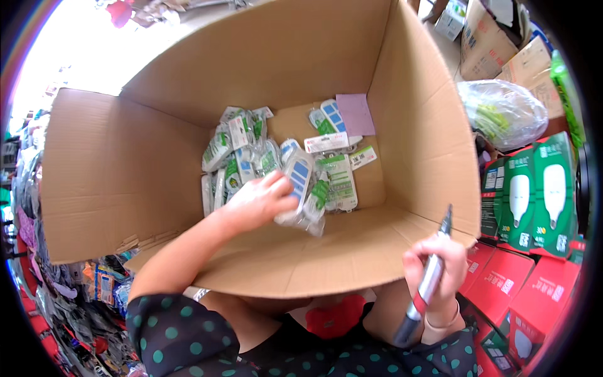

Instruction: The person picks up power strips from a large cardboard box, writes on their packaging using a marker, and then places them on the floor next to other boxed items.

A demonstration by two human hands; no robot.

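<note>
A large open cardboard box [433, 147] stands before me, with several clear-bagged goods on its bottom. My left hand [259, 200] reaches inside, its fingers closed at the edge of a bagged long white item with blue panels [300, 174]. Beside that item lies a green-and-white packet [319, 193]. To the left is a heap of similar bagged packets [235, 147]. Over the box's near right corner, my right hand [440, 264] grips a marker pen [430, 276], grey with a red band. The pen's dark tip points up and away from me.
A purple paper [355, 114] lies at the box's far right, near a white-and-red packet [326, 142]. Green light-bulb cartons [521, 198] and red cartons [502, 283] are stacked right of the box. Behind them sits a clear plastic bag [505, 113]. Packaged goods [103, 286] crowd the left.
</note>
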